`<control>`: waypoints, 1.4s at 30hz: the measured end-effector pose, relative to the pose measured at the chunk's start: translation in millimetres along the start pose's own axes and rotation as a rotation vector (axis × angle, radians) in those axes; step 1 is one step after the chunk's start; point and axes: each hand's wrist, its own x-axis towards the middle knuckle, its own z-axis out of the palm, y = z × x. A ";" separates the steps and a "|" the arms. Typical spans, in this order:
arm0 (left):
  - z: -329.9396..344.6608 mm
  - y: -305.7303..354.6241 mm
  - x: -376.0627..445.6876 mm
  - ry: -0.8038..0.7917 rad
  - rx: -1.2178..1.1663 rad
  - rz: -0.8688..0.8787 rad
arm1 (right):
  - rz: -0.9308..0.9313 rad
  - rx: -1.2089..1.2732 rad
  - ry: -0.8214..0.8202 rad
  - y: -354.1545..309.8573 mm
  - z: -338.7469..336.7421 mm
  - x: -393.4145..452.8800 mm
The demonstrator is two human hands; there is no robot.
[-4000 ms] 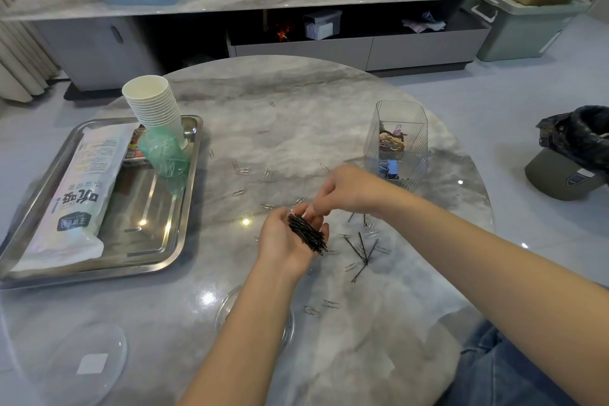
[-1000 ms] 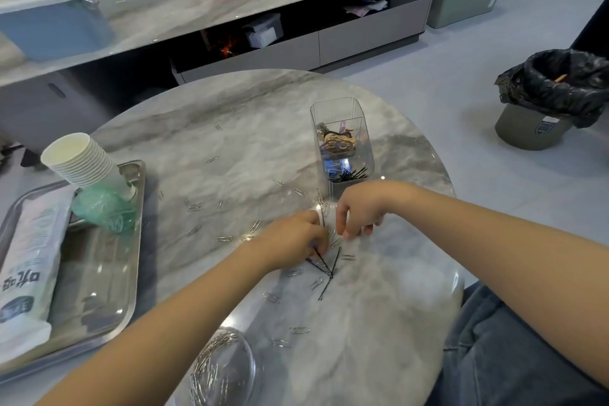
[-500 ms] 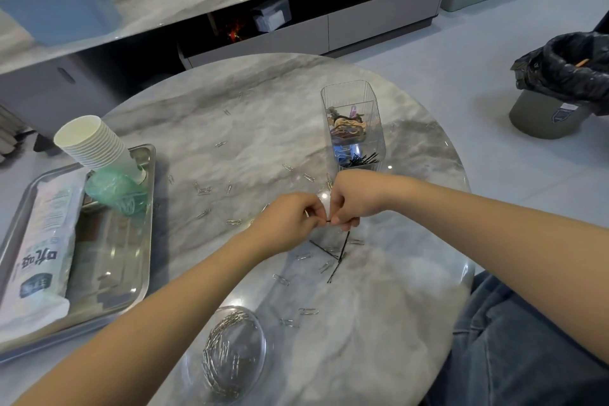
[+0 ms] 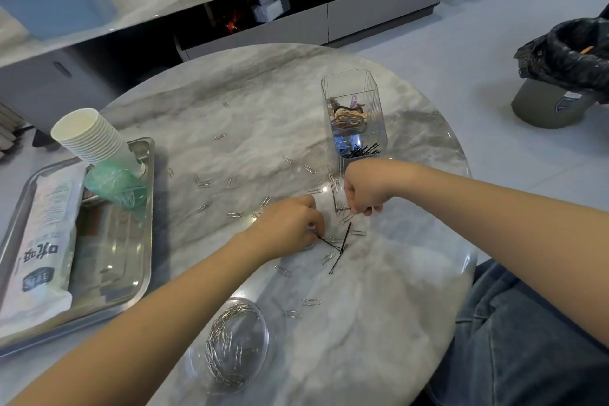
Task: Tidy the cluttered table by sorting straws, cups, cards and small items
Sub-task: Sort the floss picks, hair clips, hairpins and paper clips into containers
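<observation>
sorting status: hairpins and paper clips partly cleared

the round marble worktop (image 4: 379, 323) carries everything. at its left edge a steel tray (image 4: 125, 287) holds the straw packet (image 4: 39, 250), a green bag (image 4: 115, 184) and the leaning stack of paper cups (image 4: 92, 138); these appear sorted. at the far right the clear organiser (image 4: 354, 115) contains hair ties, clips and a bundle of black hairpins (image 4: 361, 151). near the front edge a clear dish (image 4: 230, 346) holds collected paper clips.

remaining work, as judged: a few loose hairpins (image 4: 341, 247) lie between the hands, and scattered paper clips (image 4: 204, 183) cover the middle of the worktop.

the left hand (image 4: 290, 224) pinches one hairpin at the surface. the right hand (image 4: 365, 189) is curled, gripping a thin dark pin just beside the organiser base.
</observation>
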 end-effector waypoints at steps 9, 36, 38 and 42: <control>0.4 5.9 2.2 -0.119 0.369 0.123 | -0.002 0.066 -0.017 -1.1 0.5 0.0; 18.9 51.6 12.1 -0.018 -0.204 -0.354 | 0.084 0.172 -0.056 18.3 2.4 -13.4; 19.7 54.6 12.5 -0.018 -0.181 -0.384 | 0.084 0.182 -0.044 18.9 1.3 -13.9; 20.0 62.9 10.9 -0.067 -0.084 -0.367 | 0.072 0.239 -0.016 19.0 0.3 -16.1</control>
